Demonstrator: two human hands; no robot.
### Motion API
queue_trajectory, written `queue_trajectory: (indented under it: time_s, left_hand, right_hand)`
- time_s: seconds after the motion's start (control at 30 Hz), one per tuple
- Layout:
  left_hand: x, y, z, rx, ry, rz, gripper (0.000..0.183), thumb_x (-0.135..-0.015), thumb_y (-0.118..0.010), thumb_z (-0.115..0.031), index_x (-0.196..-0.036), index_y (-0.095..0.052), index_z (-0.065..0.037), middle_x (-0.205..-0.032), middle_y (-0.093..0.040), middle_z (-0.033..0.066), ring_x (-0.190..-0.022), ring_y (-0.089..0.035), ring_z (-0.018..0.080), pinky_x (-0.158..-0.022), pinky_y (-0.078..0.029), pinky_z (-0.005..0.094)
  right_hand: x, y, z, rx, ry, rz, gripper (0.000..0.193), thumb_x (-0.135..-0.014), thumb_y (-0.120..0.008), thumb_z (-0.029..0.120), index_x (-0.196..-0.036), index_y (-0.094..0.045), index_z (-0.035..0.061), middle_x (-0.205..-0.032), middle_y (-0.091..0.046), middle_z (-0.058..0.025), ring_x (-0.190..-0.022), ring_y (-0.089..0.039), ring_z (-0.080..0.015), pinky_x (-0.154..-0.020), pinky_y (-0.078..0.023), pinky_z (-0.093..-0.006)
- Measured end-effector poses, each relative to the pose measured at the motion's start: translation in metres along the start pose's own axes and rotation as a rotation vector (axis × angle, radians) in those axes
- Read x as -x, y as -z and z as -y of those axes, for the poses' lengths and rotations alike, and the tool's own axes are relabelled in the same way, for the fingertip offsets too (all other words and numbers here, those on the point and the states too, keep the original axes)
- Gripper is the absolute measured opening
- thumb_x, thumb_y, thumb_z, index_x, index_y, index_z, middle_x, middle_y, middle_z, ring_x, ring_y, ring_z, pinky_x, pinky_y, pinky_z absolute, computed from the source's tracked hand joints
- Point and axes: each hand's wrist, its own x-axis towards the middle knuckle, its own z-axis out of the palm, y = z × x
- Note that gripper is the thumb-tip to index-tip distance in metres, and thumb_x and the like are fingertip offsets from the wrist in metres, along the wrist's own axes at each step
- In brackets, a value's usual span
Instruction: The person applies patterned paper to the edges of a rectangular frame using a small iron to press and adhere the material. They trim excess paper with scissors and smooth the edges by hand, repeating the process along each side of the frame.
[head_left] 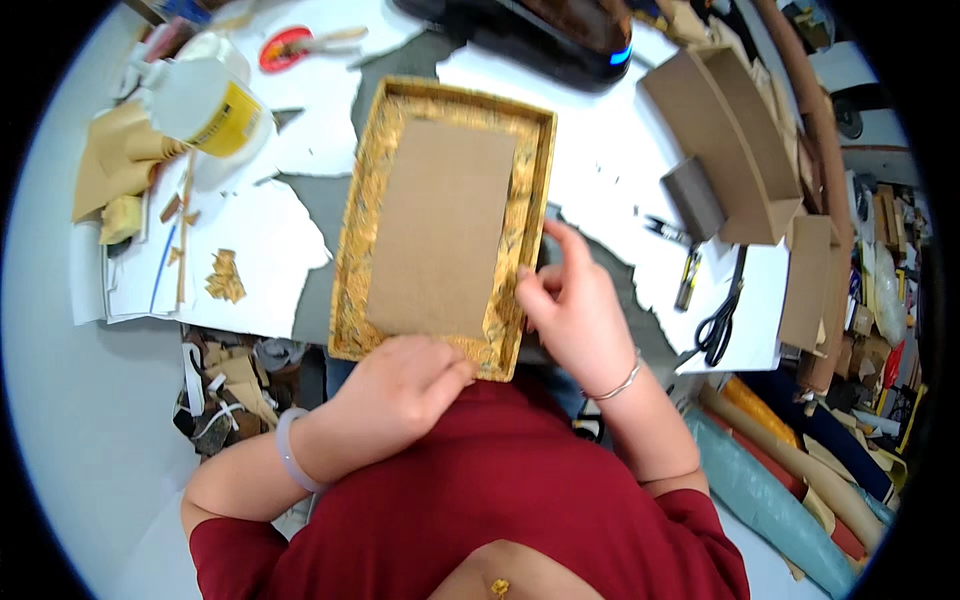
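Observation:
A shallow rectangular tray covered in gold patterned paper sits in front of me, its long sides running away from me with a slight tilt. On its floor is a plain brown board, with the gold paper showing around it. My left hand lies over the near edge at the lower left, fingers curled over the rim. With thumb inside and fingers outside, my right hand pinches the right wall of the tray. The undersides of both hands' grips are hidden.
At left stand a translucent jug with a yellow label and gold paper scraps. A brush rests by a red dish. Black scissors, a utility knife, a dark block and cardboard pieces are at right.

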Motion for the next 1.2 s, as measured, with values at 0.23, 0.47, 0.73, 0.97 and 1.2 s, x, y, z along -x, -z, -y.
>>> queue_trajectory:
  time_s: [0.23, 0.47, 0.73, 0.97, 1.2]
  left_hand:
    - [-0.028, 0.004, -0.012, -0.103, -0.085, -0.123, 0.033, -0.091, -0.069, -0.01, -0.122, -0.071, -0.001, -0.113, -0.07, 0.0093, -0.1, -0.068, 0.026, -0.087, -0.054, 0.0383]
    - [-0.026, 0.045, 0.019, -0.129, 0.182, -0.594, 0.034, -0.091, -0.077, -0.001, -0.124, -0.07, -0.005, -0.128, -0.069, 0.0151, -0.115, -0.066, 0.0373, -0.101, -0.051, 0.046]
    - [-0.022, 0.06, 0.093, -0.549, 0.401, -0.451, 0.037, -0.098, -0.075, -0.016, -0.133, -0.071, -0.008, -0.139, -0.065, 0.0129, -0.126, -0.062, 0.0328, -0.111, -0.044, 0.0502]
    - [-0.036, 0.062, 0.107, -0.578, 0.457, -0.313, 0.04, -0.099, -0.068, -0.019, -0.137, -0.072, -0.01, -0.141, -0.064, 0.0128, -0.13, -0.06, 0.0309, -0.116, -0.039, 0.052]
    - [-0.039, 0.061, 0.111, -0.453, 0.474, -0.314, 0.04, -0.095, -0.067, -0.012, -0.134, -0.076, -0.01, -0.138, -0.065, 0.0135, -0.129, -0.061, 0.0312, -0.116, -0.039, 0.0515]
  right_hand:
    - [-0.033, 0.031, 0.032, 0.287, 0.188, -0.005, 0.057, -0.095, -0.065, 0.015, -0.146, -0.057, -0.0081, -0.072, -0.069, -0.0203, -0.064, -0.068, -0.0366, -0.066, -0.056, -0.0458]
    - [-0.06, 0.074, 0.022, 0.482, 0.282, 0.171, 0.059, -0.096, -0.063, 0.022, -0.153, -0.058, 0.01, -0.085, -0.074, -0.0199, -0.079, -0.073, -0.0383, -0.076, -0.059, -0.047]
    - [-0.098, 0.068, 0.049, 0.879, 0.43, 0.027, 0.038, -0.103, -0.066, 0.027, -0.139, -0.069, 0.0168, -0.099, -0.077, -0.0184, -0.089, -0.074, -0.039, -0.081, -0.06, -0.0501]
    - [-0.18, 0.108, 0.106, 0.672, 1.037, -0.698, 0.03, -0.098, -0.076, 0.016, -0.126, -0.072, 0.0066, -0.119, -0.07, -0.0191, -0.108, -0.069, -0.0382, -0.096, -0.056, -0.0444]
    - [-0.239, 0.131, 0.148, 0.703, 0.805, -0.75, 0.048, -0.099, -0.08, 0.036, -0.117, -0.069, -0.0063, -0.092, -0.076, -0.0203, -0.088, -0.074, -0.0343, -0.081, -0.06, -0.0425]
